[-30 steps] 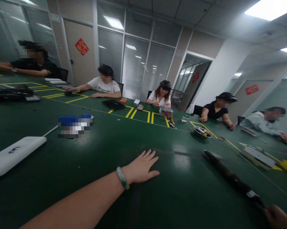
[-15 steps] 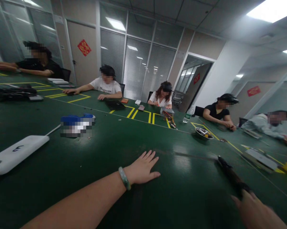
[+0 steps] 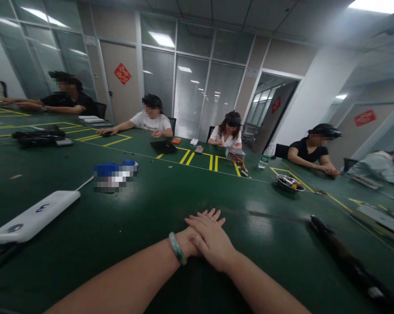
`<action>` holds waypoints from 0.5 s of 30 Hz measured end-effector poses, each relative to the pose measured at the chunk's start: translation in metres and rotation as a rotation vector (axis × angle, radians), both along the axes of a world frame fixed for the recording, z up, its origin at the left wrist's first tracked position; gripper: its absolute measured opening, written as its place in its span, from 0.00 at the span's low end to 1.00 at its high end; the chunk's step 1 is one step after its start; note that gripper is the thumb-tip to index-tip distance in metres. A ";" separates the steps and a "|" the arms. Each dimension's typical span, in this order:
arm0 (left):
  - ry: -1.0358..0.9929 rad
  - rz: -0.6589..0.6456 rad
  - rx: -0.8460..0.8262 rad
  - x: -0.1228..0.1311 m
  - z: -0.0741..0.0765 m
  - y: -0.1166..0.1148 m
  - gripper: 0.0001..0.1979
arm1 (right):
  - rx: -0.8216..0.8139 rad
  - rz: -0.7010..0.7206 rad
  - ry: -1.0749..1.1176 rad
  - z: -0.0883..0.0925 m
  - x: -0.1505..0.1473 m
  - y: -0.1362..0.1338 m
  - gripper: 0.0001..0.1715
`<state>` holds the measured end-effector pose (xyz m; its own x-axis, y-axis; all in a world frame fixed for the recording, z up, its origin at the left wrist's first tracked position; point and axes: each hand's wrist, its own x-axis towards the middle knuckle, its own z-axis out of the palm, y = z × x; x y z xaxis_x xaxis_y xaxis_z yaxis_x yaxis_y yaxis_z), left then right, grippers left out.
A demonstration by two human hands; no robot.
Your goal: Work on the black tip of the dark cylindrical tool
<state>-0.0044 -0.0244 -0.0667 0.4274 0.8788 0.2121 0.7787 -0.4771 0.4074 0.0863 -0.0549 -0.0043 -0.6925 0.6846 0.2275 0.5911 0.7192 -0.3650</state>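
Note:
My left hand [image 3: 187,242] lies palm down on the green tabletop [image 3: 144,231], a green bangle [image 3: 177,248] round its wrist. Across its back rests my right hand [image 3: 214,240], flat with fingers stretched out and a ring on one finger. Only the fingertips and wrist side of the left hand show beneath it. Neither hand holds anything. To the right of them lies a long black object [image 3: 345,257] that looks like a folded umbrella, apart from both hands.
A white power bank-like device [image 3: 36,218] with a cable lies at left, near a blurred-out blue item [image 3: 114,170]. Farther off are a metal bowl [image 3: 290,183], a water bottle [image 3: 266,157], a box with wires [image 3: 236,153] and a black bundle [image 3: 36,137]. Several people sit around the table.
My right hand has left the black object, moved left and come down on top of my left hand. The view has shifted slightly, so the scene sits a little differently.

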 end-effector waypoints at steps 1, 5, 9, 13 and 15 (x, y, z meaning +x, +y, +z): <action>0.004 -0.026 -0.021 0.000 -0.003 0.003 0.34 | -0.011 -0.006 0.011 0.000 0.002 -0.001 0.27; 0.007 -0.112 -0.095 0.005 -0.010 0.010 0.39 | -0.038 -0.024 0.032 0.002 0.009 -0.004 0.28; 0.006 -0.037 -0.097 0.007 -0.013 0.010 0.37 | -0.069 -0.015 0.038 0.001 0.010 -0.003 0.28; 0.014 -0.183 -0.040 -0.011 -0.012 0.008 0.37 | -0.079 -0.014 0.042 -0.001 0.011 -0.001 0.28; 0.016 -0.227 -0.005 -0.019 -0.011 0.009 0.37 | -0.081 -0.013 0.043 0.000 0.011 -0.001 0.28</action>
<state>-0.0237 -0.0159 -0.0777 0.6175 0.7609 0.1994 0.6579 -0.6386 0.3992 0.0970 -0.0562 -0.0048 -0.6740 0.7111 0.2002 0.5830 0.6784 -0.4472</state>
